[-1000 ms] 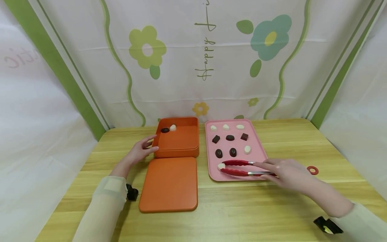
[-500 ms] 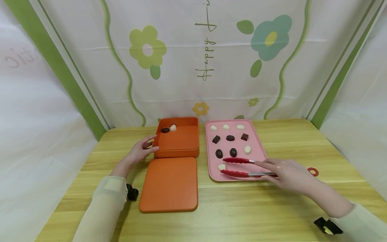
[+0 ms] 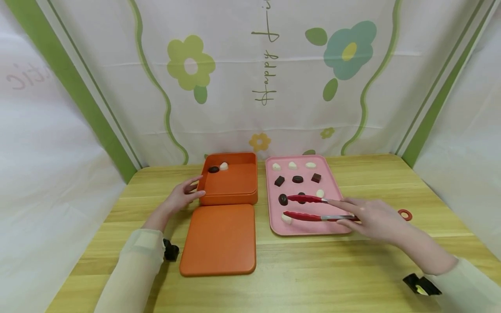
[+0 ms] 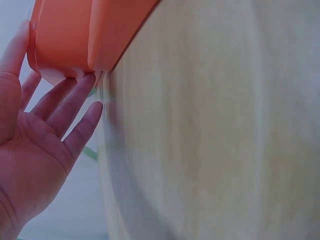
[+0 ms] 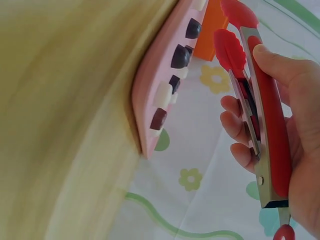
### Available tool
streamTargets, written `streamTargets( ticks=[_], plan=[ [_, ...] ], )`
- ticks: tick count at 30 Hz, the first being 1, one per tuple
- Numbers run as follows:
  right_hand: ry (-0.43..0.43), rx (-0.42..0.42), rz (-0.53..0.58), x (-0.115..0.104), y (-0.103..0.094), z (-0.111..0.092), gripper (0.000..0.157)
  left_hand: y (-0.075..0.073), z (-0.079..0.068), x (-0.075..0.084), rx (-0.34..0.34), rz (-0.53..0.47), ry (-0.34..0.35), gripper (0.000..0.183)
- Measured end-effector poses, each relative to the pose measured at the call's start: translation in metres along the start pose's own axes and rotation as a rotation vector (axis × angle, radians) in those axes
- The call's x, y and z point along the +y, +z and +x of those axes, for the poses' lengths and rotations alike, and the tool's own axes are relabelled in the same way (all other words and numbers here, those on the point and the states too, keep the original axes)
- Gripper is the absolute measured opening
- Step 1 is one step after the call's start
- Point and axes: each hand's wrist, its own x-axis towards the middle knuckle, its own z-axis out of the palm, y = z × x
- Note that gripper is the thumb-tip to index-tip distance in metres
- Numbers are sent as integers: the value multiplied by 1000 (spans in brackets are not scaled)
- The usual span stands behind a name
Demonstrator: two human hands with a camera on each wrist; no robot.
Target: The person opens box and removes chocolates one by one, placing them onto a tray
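My left hand rests against the left side of an orange box, its fingers extended and touching the box wall in the left wrist view. Inside the box sit a dark chocolate and a white one. With my right hand I grip red-tipped metal tongs. Their two tips are spread apart over the front of a pink tray, nothing pinched between them. The lower tip overlaps a white chocolate; the upper one partly hides a dark chocolate.
Rows of white and dark chocolates fill the tray, among them a square one. An orange lid lies flat in front of the box. A printed curtain stands behind the wooden table.
The tongs, closed around the front white chocolate a second ago, have spread and risen away, leaving it on the tray. My right hand moved slightly up with them; my left hand stays put.
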Motion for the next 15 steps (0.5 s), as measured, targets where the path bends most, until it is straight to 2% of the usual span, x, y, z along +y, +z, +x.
streamTargets(
  ticks=[11,15],
  plan=[
    [-71,-16,-16,-1,-11,31,56,-1,4,-5,-4,-4,-12,69],
    [-115,6,-28,-1,-13,45,53,0,4,-4,-5,2,-12,69]
  ],
)
